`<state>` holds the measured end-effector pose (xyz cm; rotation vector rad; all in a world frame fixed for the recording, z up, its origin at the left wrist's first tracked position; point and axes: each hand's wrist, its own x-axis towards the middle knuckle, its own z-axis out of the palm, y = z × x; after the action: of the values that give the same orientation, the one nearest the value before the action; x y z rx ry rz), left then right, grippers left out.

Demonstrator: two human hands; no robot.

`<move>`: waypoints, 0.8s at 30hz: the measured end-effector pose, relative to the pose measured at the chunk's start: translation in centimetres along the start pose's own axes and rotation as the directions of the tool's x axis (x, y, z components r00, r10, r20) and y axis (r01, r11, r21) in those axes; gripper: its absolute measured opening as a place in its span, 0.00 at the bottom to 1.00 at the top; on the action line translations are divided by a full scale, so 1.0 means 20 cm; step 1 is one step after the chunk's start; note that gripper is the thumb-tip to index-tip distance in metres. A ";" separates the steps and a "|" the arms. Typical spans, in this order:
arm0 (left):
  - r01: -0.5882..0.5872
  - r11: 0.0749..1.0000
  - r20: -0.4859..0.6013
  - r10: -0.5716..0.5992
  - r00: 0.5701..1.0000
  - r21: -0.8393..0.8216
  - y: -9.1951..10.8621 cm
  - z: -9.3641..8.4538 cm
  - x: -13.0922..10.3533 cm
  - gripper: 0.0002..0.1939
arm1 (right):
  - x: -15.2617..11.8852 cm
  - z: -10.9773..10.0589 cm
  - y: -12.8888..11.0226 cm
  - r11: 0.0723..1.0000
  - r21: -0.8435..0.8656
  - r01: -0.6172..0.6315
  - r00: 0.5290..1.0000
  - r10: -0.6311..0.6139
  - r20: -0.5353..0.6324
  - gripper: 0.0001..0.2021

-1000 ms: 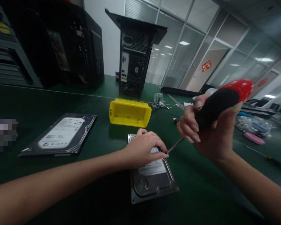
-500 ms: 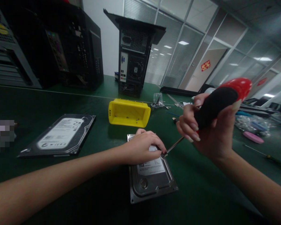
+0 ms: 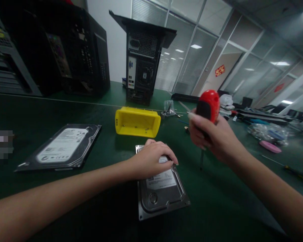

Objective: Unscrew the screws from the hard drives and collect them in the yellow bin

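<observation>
A silver hard drive (image 3: 164, 198) with a white label lies on the green table in front of me. Across its upper part rests my left hand (image 3: 155, 159), fingers bent over the drive and thumb and fingertips close together at its right edge; anything tiny between those tips is hidden. To the right, my right hand (image 3: 209, 134) is wrapped around the red and black handle of a screwdriver (image 3: 209, 102). Its metal shaft points down and stands apart from the drive. Just beyond the drive, a yellow bin (image 3: 138, 122) holds several small screws.
Another hard drive (image 3: 63, 144) lies to the left. At the back stand a black computer tower (image 3: 141, 70) and a larger open case (image 3: 83, 50). Toward the right are a thin screwdriver (image 3: 296, 174), a pink oval item (image 3: 270, 146) and plastic bags (image 3: 270, 132).
The screwdriver has come off the drive's right edge and swung upright, its tip now to the right. My right hand turned with it. My left hand stays on the drive.
</observation>
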<state>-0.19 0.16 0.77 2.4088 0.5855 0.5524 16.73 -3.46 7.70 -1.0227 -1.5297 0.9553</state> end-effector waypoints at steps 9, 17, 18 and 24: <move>-0.010 1.000 -0.006 0.010 1.000 0.004 -0.01 -0.01 -0.01 0.10 | -0.15 -0.25 0.14 0.564 -0.769 -0.302 0.904 0.425 -0.043 0.36; -0.147 0.916 0.283 0.038 0.958 0.373 0.11 -0.07 0.12 0.10 | -0.41 -0.30 0.30 0.381 -0.912 -0.151 0.959 0.279 -0.042 0.25; -0.153 0.900 0.319 0.017 0.948 0.409 0.14 -0.07 0.15 0.10 | -0.42 -0.29 0.31 0.367 -0.919 -0.144 0.963 0.265 -0.045 0.25; 0.004 0.835 0.369 -0.247 0.896 0.550 0.26 -0.01 0.34 0.16 | -0.44 -0.27 0.32 0.282 -0.957 -0.063 0.976 0.218 0.000 0.23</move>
<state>6.60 -0.03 5.95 2.8557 0.7745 -0.2525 24.00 -9.22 -0.09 -2.0076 -2.2090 0.0387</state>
